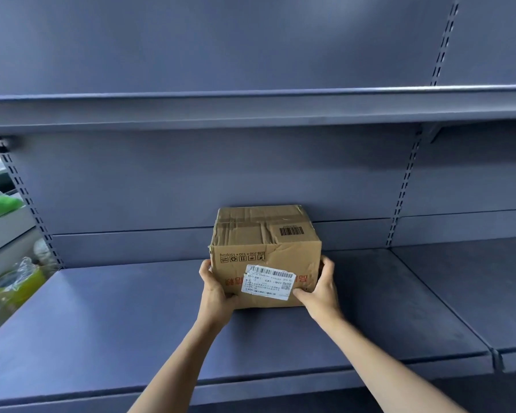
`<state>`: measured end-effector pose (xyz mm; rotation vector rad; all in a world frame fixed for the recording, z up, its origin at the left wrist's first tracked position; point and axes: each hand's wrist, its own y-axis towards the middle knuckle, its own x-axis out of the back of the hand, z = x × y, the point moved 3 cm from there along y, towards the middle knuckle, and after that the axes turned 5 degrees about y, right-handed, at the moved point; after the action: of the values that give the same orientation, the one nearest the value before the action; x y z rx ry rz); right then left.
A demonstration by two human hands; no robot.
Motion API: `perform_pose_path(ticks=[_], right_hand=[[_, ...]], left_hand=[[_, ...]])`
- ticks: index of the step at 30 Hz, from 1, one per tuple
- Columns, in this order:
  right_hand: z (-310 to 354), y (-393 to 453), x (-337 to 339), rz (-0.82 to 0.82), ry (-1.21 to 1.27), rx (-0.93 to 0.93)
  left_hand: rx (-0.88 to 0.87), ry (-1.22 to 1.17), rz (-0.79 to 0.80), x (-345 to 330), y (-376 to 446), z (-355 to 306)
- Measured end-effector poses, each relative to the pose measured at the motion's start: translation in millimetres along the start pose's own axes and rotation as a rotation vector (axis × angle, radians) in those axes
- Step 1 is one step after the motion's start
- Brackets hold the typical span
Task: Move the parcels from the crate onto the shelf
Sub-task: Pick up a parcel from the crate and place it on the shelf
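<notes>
Gripping the parcel between my left hand and right hand, I have it resting mid-shelf, the only one there; the crate is out of view.

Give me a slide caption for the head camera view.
Both hands, left and right, hold a cardboard parcel on the blue-grey shelf.

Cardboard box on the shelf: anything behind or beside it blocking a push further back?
Nothing visible does. The cardboard box sits on the shelf, held by the left hand and right hand. The board around it looks bare, and its rear edge is already near the back panel.
</notes>
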<state>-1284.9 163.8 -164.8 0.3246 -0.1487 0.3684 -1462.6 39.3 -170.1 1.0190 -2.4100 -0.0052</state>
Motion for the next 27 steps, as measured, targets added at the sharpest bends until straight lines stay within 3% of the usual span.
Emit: perform_pose_path(ticks=[15,27], right_hand=[[-3.1,10.5,-1.1,0.022,-0.051,-0.015],[-14.0,-18.1,42.5,0.056,-0.047,-0.117]], left_hand=[[0.014,-0.156,-0.047,-12.9,8.0,-7.7],[0.198,0.047,-0.012,13.9,-27.4,-11.0]])
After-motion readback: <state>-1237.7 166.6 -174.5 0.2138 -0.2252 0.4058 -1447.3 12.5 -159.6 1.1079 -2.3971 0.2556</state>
